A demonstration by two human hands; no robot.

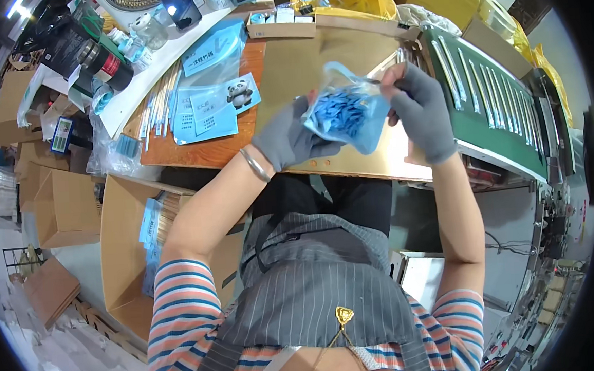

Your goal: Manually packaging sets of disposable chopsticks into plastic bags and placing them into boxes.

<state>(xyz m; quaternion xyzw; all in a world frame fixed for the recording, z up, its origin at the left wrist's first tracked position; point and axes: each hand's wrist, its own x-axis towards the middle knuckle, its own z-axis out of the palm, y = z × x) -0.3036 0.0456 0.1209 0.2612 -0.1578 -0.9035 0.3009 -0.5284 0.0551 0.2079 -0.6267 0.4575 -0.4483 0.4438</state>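
blue pouch (343, 111) above cardboard sheet (316, 55)

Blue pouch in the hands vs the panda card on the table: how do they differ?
The blue pouch is held up off the table between the left hand and right hand; the panda card lies flat, untouched. The pouch is bulging with small blue pieces; the card is a thin sheet. The pouch is see-through plastic; the card is opaque with a printed panda. Both are light blue.

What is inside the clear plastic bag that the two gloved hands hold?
The clear plastic bag holds many small blue pieces, heaped together. The left hand covers its lower left corner, so what lies there is hidden. The right hand pinches the top edge.
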